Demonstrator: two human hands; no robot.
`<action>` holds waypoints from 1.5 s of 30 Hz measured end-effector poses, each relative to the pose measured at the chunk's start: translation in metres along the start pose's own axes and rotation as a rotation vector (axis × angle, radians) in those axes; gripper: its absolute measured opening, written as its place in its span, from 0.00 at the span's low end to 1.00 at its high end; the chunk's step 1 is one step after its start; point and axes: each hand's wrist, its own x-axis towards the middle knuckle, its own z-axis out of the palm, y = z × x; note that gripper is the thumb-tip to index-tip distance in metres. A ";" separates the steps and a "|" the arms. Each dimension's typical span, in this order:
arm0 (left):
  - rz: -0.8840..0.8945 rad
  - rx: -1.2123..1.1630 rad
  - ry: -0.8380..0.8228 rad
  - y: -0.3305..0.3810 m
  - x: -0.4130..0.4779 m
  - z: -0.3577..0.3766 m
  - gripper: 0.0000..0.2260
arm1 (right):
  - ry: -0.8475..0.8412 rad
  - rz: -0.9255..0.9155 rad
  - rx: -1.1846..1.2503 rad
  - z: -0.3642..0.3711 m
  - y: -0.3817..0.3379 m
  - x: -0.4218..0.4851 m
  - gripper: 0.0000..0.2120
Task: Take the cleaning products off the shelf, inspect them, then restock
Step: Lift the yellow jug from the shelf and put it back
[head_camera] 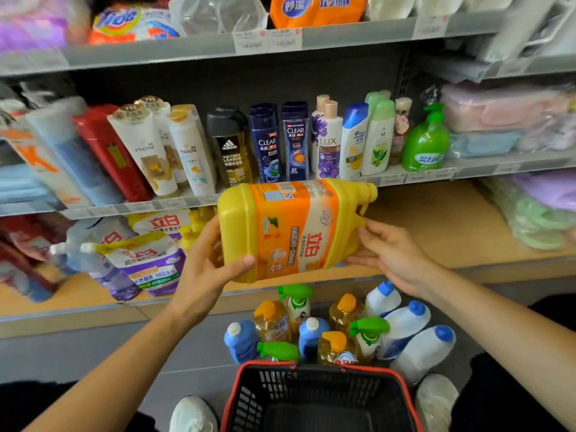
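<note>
A large yellow detergent jug [290, 229] with an orange label lies on its side in the air in front of the wooden shelf [436, 226]. My left hand [205, 269] grips its bottom end, thumb over the front face. My right hand [386, 251] holds the handle end, near the capped neck that points right. On the floor below stand several cleaning bottles [343, 325]: blue-capped white ones, orange-capped amber ones and green-trigger sprays.
A black basket with a red rim [318, 397] sits on the floor between my shoes. Detergent refill pouches [146, 260] lie on the wooden shelf at left. Shampoo and soap bottles [280, 141] line the grey shelf above.
</note>
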 end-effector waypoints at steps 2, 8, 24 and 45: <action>-0.048 -0.073 0.001 -0.001 0.001 0.002 0.41 | -0.008 0.057 0.048 0.005 0.007 0.001 0.12; -0.006 0.179 0.038 0.008 0.011 -0.007 0.36 | -0.163 0.377 -0.102 0.004 0.027 0.004 0.17; 0.128 0.809 -0.125 -0.003 0.004 0.015 0.38 | -0.335 -0.208 -0.489 0.043 0.048 0.007 0.45; 0.091 0.298 -0.054 -0.017 -0.003 0.029 0.34 | -0.168 -0.255 -0.192 0.031 0.032 -0.015 0.44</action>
